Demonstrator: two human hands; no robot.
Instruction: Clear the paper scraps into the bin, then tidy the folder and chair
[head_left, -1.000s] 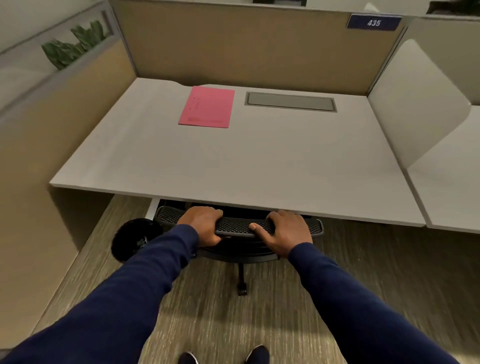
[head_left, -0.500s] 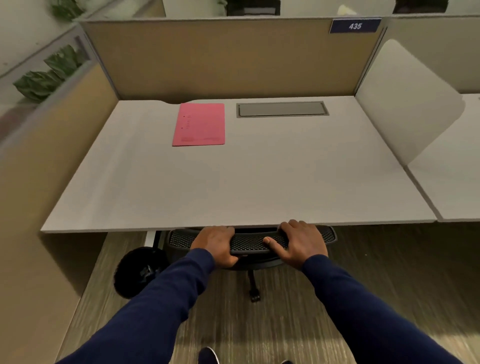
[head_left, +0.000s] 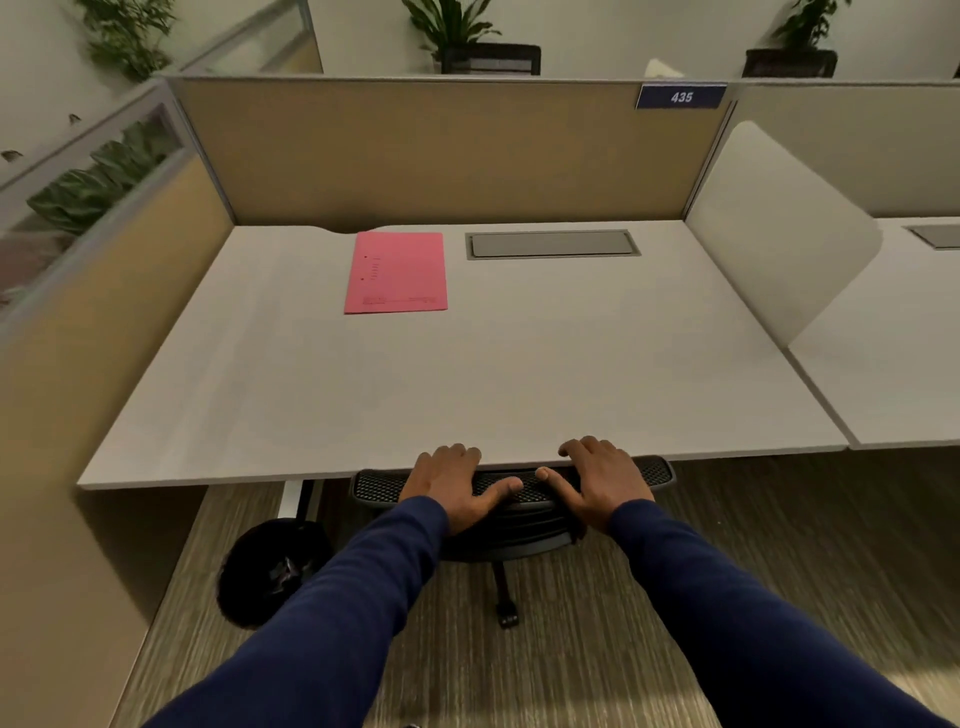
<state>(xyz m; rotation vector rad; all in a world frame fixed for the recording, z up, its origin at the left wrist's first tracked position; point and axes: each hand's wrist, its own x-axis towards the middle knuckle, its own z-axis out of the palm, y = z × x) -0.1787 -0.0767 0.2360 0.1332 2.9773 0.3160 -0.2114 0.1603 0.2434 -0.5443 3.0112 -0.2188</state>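
A black mesh chair (head_left: 655, 472) is tucked under the white desk (head_left: 519, 374); only the top of its backrest and one caster leg show. My left hand (head_left: 453, 480) and my right hand (head_left: 600, 480) both rest on the backrest's top edge, fingers curled over it and touching the desk's front edge. A pink folder (head_left: 397, 273) lies flat and square at the back of the desk, left of centre. A black bin (head_left: 270, 571) with a dark liner stands on the floor under the desk's left part. No paper scraps are visible.
A grey cable hatch (head_left: 553, 244) is set into the desk behind the folder's right. Tan partitions wall the back and left; a white divider (head_left: 779, 234) stands on the right, with a neighbouring desk beyond. Striped carpet lies behind the chair.
The chair has slid further under the desk, so less of its backrest shows. My hands moved forward with it to the desk edge, and my grip has loosened, with the fingers flatter.
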